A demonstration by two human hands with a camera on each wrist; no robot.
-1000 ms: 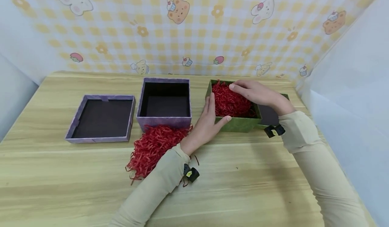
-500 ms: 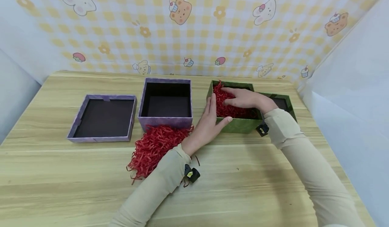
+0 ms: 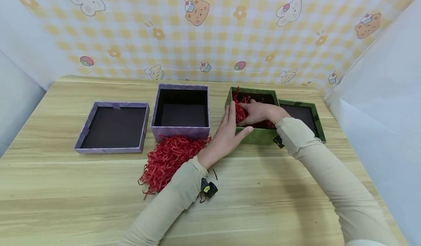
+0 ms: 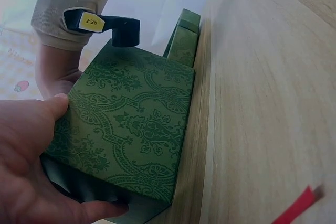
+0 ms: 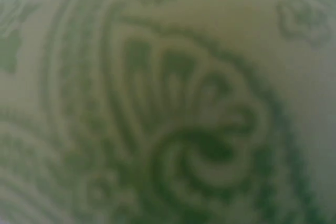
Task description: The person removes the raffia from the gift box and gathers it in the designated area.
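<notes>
In the head view, a green patterned box [image 3: 257,136] stands at the centre right with red shredded paper [image 3: 241,112] inside. My right hand [image 3: 258,111] reaches into it; its fingers grip the paper at the left side, the fingertips partly hidden. My left hand [image 3: 225,138] steadies the box's front left corner with straight fingers along the left side and the thumb at the front. In the left wrist view, the left thumb touches the upper edge of the box [image 4: 131,114]. The right wrist view shows only the blurred green pattern of the box [image 5: 199,129].
A purple box [image 3: 181,131] with a dark inside stands left of the green one. Its purple lid [image 3: 112,151] lies farther left. A loose heap of red shredded paper [image 3: 167,158] sits before the purple box. A green lid [image 3: 315,118] lies at the right.
My right hand has moved from on top of the paper down into the green box and leftward. More of the box's dark inside shows. My left hand stays at the corner.
</notes>
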